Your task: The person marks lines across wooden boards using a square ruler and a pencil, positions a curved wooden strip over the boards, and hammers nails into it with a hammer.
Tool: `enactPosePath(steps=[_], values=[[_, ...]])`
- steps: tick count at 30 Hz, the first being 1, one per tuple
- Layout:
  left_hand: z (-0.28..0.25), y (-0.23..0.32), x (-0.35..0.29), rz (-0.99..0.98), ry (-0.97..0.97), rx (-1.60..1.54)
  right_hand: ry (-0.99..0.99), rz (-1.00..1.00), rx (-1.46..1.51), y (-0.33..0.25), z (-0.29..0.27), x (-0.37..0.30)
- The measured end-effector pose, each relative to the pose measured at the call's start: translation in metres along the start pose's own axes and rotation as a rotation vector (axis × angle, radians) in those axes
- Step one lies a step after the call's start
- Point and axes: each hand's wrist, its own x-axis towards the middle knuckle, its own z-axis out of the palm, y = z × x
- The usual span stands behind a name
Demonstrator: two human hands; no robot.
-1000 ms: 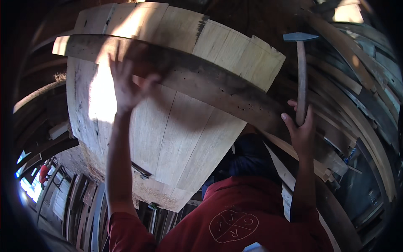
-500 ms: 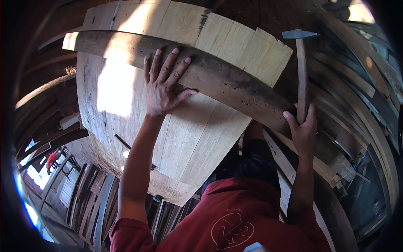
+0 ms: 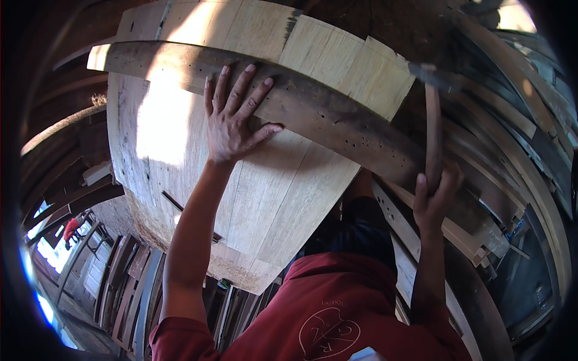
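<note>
My left hand (image 3: 235, 117) lies with its fingers spread on a long dark wooden plank (image 3: 313, 111) and presses it against a panel of pale boards (image 3: 265, 186). Small holes dot the plank's face, and it reaches across the panel from far left to near right. To the right, my right hand (image 3: 436, 195) is wrapped round the wooden handle of a hammer (image 3: 433, 129). The hammer stands roughly upright, head away from me and smeared by motion. My right hand is beside the plank's right end; whether it touches it I cannot tell.
Stacked timber planks (image 3: 500, 126) crowd the right side, and more boards (image 3: 129, 283) lean at the lower left. A short dark strip (image 3: 174, 201) lies on the panel near my left forearm. Far off at the left is a person in red (image 3: 72, 230).
My right hand has moved slightly down and turned, with the hammer head coming lower and blurring. The left hand keeps its place on the plank.
</note>
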Motion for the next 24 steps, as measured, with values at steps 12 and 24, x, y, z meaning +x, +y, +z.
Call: enactPosePath(steps=[12,24], values=[[0.002,-0.002,-0.001,0.006,0.007,-0.005,-0.467,-0.315,-0.078,-0.010,-0.019,-0.072],[-0.001,0.000,0.002,0.009,-0.004,0.014,-0.334,-0.140,-0.035,-0.013,-0.018,-0.076]])
